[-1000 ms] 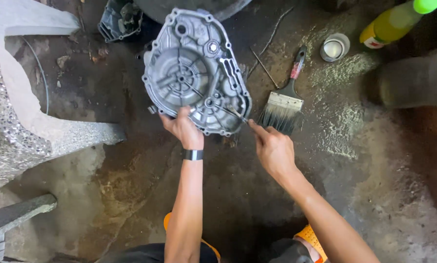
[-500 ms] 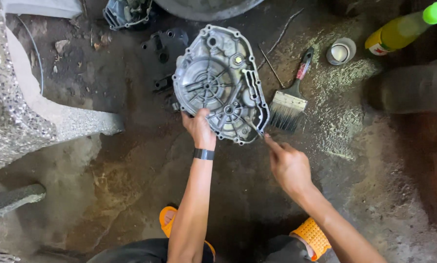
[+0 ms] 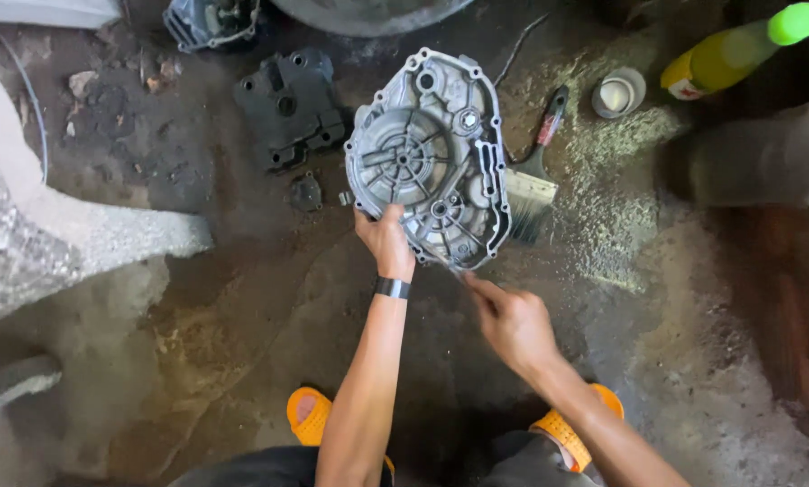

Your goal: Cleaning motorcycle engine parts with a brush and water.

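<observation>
The left hand (image 3: 385, 239) grips the lower edge of a grey cast-metal engine side cover (image 3: 429, 160), thumb laid over the ribbed inner face, and holds it up above the oil-stained concrete floor (image 3: 242, 316). The cover's long axis runs from its upper end, near the top middle of the view, down and slightly right to its lower end just above the right hand. Its hollow ribbed side, with the round recess and radiating spokes, faces the camera. A black band (image 3: 392, 288) sits on the left wrist.

The right hand (image 3: 511, 321) hovers just below the cover's lower right edge, its forefinger stretched up toward the rim. Something thin may be pinched in its fingers; the view is too blurred there to tell, so whether it grasps anything cannot be told.

On the cover's right edge, a paintbrush (image 3: 533, 176) with a red and black handle lies on the floor, partly hidden behind the cover. To the left, a dark engine part (image 3: 289, 108) and a smaller dark piece (image 3: 305, 192) lie near the cover's left edge. A small white cup (image 3: 617, 92) and a yellow bottle with a green cap (image 3: 734, 50) stand well apart at upper right. Bare floor lies open below the hands, between them and the orange sandals (image 3: 310, 417). A speckled stone bench (image 3: 35, 234) closes off the left side.
</observation>
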